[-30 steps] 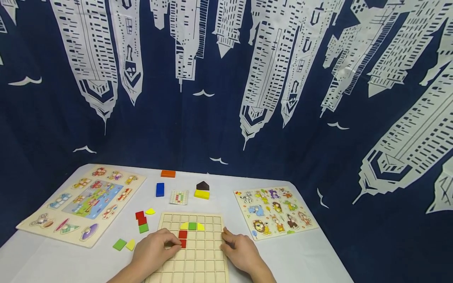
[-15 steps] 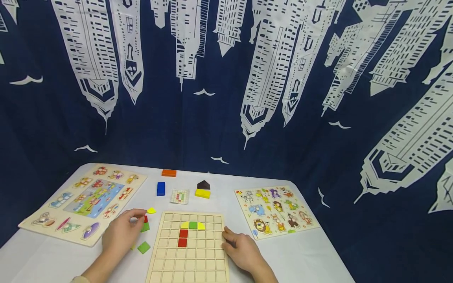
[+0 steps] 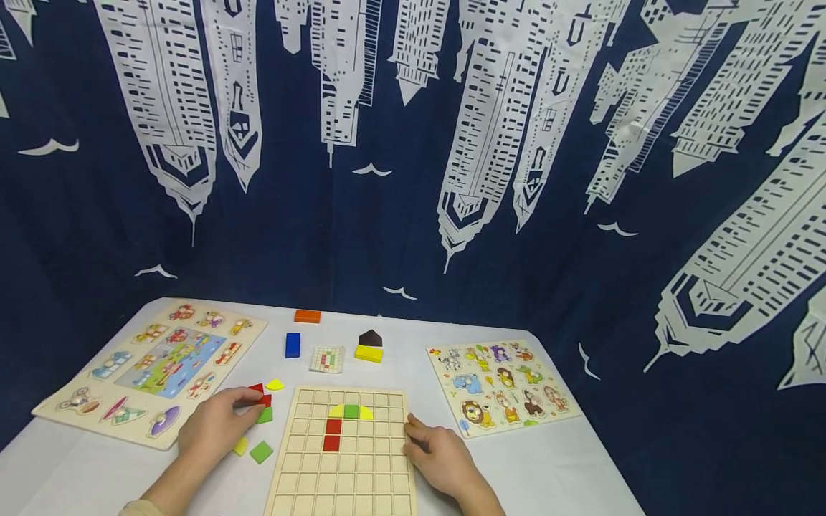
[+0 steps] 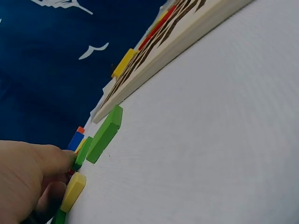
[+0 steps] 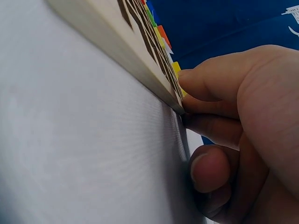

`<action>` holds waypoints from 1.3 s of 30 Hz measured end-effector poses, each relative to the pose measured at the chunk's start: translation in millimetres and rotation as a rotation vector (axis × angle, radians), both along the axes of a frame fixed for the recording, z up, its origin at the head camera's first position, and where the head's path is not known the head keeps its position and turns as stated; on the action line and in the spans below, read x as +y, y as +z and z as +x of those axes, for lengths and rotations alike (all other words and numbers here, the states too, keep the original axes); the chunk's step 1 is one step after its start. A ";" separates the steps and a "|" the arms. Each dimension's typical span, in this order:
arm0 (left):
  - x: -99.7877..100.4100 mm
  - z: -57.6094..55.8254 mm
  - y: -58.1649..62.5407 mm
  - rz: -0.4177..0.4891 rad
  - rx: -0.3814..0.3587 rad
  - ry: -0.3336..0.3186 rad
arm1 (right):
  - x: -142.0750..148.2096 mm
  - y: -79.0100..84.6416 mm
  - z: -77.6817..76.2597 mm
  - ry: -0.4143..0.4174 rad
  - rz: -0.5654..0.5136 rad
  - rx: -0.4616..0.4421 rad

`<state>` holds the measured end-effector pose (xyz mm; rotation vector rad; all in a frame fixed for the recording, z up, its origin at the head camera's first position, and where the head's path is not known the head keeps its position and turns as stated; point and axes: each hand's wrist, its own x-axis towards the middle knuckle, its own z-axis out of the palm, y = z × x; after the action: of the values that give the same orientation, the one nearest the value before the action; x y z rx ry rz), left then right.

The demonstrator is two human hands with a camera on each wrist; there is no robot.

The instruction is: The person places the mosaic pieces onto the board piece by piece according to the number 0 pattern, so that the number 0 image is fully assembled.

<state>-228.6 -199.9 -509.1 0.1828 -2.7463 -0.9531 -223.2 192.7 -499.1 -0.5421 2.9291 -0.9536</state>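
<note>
In the head view my left hand (image 3: 211,428) is left of the wooden grid board (image 3: 382,464). Its thumb and index finger pinch a red square tile (image 3: 265,400), beside another red tile (image 3: 256,388). A green square tile (image 3: 264,415) lies just below the fingers. Closer to me are another green tile (image 3: 261,452) and a yellow quarter-circle tile (image 3: 240,446), partly behind the hand. My right hand (image 3: 442,457) holds the board's right edge, its fingertips at the corner in the right wrist view. Set in the board are a green tile (image 3: 351,412) between yellow quarter-circles and two red tiles (image 3: 332,435).
Behind the board lies a small pattern card (image 3: 327,360), with blue (image 3: 293,345), orange (image 3: 307,316), yellow (image 3: 368,354) and dark blocks (image 3: 371,338) around it. A vehicle puzzle (image 3: 213,414) is at left, an animal puzzle (image 3: 445,383) at right. Another yellow quarter-circle (image 3: 274,385) lies past the red tiles.
My left hand has left the red tile on the board and moved left to the loose tiles. One green tile now lies nearer the board. The right hand stays at the edge.
</note>
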 end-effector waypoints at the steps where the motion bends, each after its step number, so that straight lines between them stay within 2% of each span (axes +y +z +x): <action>1: 0.5 0.0 0.3 0.001 -0.001 -0.001 | 0.1 0.1 0.3 0.002 0.001 0.001; 11: 4.7 1.2 0.4 0.018 -0.019 -0.014 | -0.5 1.5 0.8 -0.005 0.000 -0.002; 17: 5.0 0.2 -1.7 -0.057 0.054 0.013 | -0.6 1.7 1.5 0.007 0.000 0.021; 23: 4.1 -4.6 -6.4 -0.102 0.095 -0.045 | -0.3 0.9 0.9 0.000 0.005 0.014; 27: 4.3 -8.5 -8.4 -0.128 0.096 -0.066 | -0.7 0.8 1.5 0.001 0.008 0.014; 39: 6.9 -5.5 -7.7 -0.096 0.122 0.014 | -0.8 0.7 0.5 -0.002 0.010 0.009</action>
<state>-234.1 -192.9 -516.7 0.1237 -2.6678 -0.7992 -222.7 192.0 -498.4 -0.5446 2.9411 -0.9383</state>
